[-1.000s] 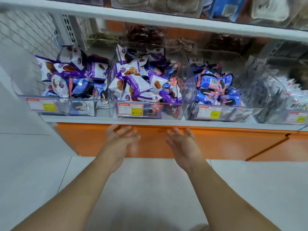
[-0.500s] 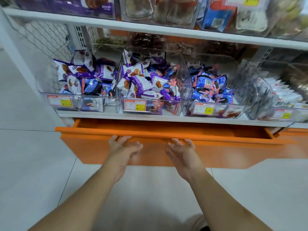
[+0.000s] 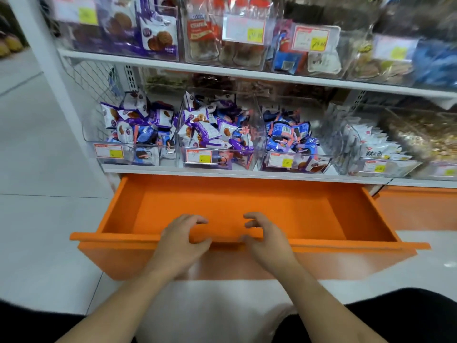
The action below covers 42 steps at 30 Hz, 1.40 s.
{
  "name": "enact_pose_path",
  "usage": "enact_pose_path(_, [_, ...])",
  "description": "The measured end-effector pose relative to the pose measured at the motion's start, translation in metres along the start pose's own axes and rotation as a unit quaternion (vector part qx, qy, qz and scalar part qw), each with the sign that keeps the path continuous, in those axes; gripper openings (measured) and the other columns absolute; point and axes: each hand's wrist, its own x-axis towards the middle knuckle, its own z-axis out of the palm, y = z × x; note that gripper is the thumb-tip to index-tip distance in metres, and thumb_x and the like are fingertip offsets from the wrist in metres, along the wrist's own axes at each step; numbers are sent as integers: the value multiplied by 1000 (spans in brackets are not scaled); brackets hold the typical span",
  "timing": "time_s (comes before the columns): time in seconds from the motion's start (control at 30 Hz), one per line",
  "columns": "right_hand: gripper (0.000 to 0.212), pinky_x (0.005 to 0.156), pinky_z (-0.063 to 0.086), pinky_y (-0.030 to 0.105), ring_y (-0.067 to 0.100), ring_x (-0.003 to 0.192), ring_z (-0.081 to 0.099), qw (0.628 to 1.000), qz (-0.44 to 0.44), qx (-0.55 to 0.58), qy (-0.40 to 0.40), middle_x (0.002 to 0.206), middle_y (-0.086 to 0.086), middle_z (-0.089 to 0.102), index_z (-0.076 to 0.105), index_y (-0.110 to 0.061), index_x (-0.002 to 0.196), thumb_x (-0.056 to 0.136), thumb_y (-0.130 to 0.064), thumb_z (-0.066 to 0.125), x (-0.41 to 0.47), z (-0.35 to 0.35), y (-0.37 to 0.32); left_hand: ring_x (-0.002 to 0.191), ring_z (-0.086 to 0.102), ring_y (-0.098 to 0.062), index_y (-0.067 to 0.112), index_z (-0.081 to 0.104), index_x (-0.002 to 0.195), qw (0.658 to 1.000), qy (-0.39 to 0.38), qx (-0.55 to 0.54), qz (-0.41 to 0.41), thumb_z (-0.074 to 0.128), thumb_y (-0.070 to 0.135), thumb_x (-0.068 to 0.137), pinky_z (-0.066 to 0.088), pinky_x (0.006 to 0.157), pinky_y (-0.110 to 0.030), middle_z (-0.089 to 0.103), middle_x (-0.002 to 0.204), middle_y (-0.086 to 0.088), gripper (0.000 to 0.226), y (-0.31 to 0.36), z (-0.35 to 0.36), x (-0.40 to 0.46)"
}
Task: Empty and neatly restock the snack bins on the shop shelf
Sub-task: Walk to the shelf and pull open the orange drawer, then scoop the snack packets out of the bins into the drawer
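Both hands over the front lip of the open orange drawer (image 3: 237, 209), left hand (image 3: 181, 240) and right hand (image 3: 265, 237) with fingers loosely curled, holding nothing, while the clear snack bins (image 3: 217, 144) sit full on the shelf (image 3: 222, 172) just above.

Head view looks down, close above drawer (image 3: 237, 209).

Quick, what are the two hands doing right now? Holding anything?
Left hand: fingers loosely curled over the front edge of the orange drawer, holding nothing.
Right hand: the same, loosely curled over that edge, holding nothing.
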Motion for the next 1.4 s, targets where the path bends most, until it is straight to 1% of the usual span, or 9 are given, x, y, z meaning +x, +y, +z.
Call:
enact_pose_path(0.1, [39, 103, 44, 27, 12, 120, 62, 992, 23, -94, -80, 129, -14, 69, 66, -39, 133, 95, -46, 70, -10, 1, 8, 133, 53, -7, 42, 65, 130, 989, -74, 123, -20, 57, 61, 96, 34, 117, -38, 62, 139, 20, 40, -16, -5, -7])
enact_pose_path(0.2, [28, 106, 42, 24, 11, 117, 64, 989, 32, -108, -97, 120, -14, 74, 74, -38, 122, 96, -47, 69, -22, 7, 15, 133, 55, -9, 40, 67, 131, 983, -106, 143, -36, 55, 58, 100, 37, 116, -36, 64, 138, 20, 37, -22, -5, -19])
enact_pose_path(0.4, [17, 84, 49, 21, 5, 99, 66, 985, 78, -74, -133, 103, -18, 75, 81, -41, 106, 89, -42, 78, -37, 6, 25, 122, 62, -11, 45, 73, 120, 972, -141, 180, -61, 65, 60, 93, 50, 96, -30, 71, 125, 19, 31, -15, -6, -38])
enact_pose_path(0.7, [22, 84, 51, 19, 3, 102, 69, 977, 54, -97, -180, 109, -10, 79, 82, -32, 110, 88, -32, 81, -56, 3, 23, 125, 60, -12, 35, 74, 122, 966, -174, 179, -63, 72, 50, 93, 45, 97, -22, 70, 129, 9, 33, -5, -10, -62])
enact_pose_path(0.87, [24, 75, 44, 6, 1, 99, 68, 974, 21, -125, -189, 109, -9, 78, 81, -31, 111, 87, -32, 76, -50, 3, 14, 116, 64, -4, 33, 75, 122, 968, -190, 160, -34, 68, 50, 93, 46, 93, -17, 73, 125, 13, 35, 7, -22, -49])
enact_pose_path(0.93, [28, 79, 49, 12, 2, 95, 69, 981, 10, -93, -171, 105, -11, 76, 79, -35, 115, 88, -34, 75, -36, 0, 1, 113, 63, -1, 34, 71, 128, 976, -162, 142, -9, 66, 50, 95, 43, 91, -14, 71, 127, 17, 37, 18, -36, -30])
enact_pose_path(1.1, [46, 94, 54, 29, 0, 105, 62, 996, -78, -14, -44, 117, -19, 62, 59, -45, 138, 94, -43, 72, 24, -33, -59, 136, 48, -3, 42, 49, 148, 991, -17, 116, 60, 62, 52, 98, 39, 113, -25, 49, 152, 20, 53, 47, -101, 31])
enact_pose_path(1.3, [73, 98, 43, 17, -9, 111, 53, 984, -174, 0, 47, 145, -15, 42, 32, -50, 156, 95, -47, 72, 134, -69, -136, 153, 25, -9, 47, 15, 162, 993, 42, 90, 61, 60, 52, 99, 29, 122, -39, 5, 169, 26, 78, 56, -145, 111])
enact_pose_path(1.4, [94, 115, 36, 36, 19, 151, 26, 982, -178, -68, 19, 168, -9, 13, 20, -59, 157, 84, -57, 79, 201, -64, -157, 157, 19, -15, 47, 3, 163, 996, 24, 84, 33, 57, 57, 99, 30, 123, -43, -8, 170, 26, 84, 45, -143, 143])
